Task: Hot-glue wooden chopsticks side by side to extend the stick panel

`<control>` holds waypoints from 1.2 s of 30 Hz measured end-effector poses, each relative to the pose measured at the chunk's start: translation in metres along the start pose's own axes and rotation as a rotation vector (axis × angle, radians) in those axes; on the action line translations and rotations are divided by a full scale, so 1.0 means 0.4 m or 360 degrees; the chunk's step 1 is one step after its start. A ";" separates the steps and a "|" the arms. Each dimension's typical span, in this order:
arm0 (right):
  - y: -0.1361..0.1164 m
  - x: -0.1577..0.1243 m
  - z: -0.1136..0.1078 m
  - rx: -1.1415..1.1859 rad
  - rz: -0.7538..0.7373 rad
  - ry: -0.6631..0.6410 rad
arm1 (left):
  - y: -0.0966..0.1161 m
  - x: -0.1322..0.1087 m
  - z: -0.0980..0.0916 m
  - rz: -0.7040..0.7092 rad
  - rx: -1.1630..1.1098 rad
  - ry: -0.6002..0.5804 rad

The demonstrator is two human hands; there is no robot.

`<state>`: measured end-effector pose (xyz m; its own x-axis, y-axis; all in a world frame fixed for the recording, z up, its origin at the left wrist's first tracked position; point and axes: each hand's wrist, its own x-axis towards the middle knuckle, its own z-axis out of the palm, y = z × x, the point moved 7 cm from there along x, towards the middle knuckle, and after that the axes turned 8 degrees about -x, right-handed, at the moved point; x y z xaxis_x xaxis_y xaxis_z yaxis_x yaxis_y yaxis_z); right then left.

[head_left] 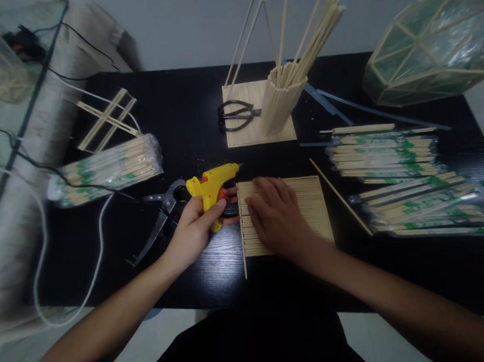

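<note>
My left hand (196, 222) is wrapped round the handle of a yellow hot glue gun (215, 180), whose nozzle points right and away from me. Its fingertips come close to the left edge of a flat panel of thin wooden sticks (312, 210). A single stick (245, 252) runs along that edge and sticks out towards me. Palm down, my right hand (278, 219) rests on the panel, fingers bent a little and lying on the sticks near the left edge. Pliers-like metal tool (157, 222) lies just left of the glue gun, partly hidden by my left hand.
At the back, a stick holder (281, 104) full of sticks stands on a stick base (240, 137) beside black-handled scissors (238, 116). Bagged chopsticks lie right (383, 151) and left (112, 165). A loose stick (341, 197) lies right of the panel. Cables (42, 234) cross the left side.
</note>
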<state>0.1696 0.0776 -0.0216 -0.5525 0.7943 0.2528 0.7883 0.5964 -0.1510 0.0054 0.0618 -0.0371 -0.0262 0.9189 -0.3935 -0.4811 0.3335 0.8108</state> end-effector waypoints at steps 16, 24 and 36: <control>-0.001 0.001 -0.001 0.0015 -0.0020 -0.0004 | 0.000 0.000 -0.003 -0.0002 0.0006 0.0021; 0.000 0.002 0.000 0.0018 -0.0003 -0.0022 | -0.001 0.003 -0.002 0.0003 -0.0030 0.0015; 0.002 -0.001 0.005 0.0050 0.0000 0.0003 | -0.002 0.004 -0.001 0.0014 -0.0032 -0.0009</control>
<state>0.1698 0.0780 -0.0237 -0.5521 0.7939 0.2546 0.7793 0.6000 -0.1811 0.0055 0.0628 -0.0384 -0.0253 0.9230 -0.3840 -0.4983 0.3214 0.8053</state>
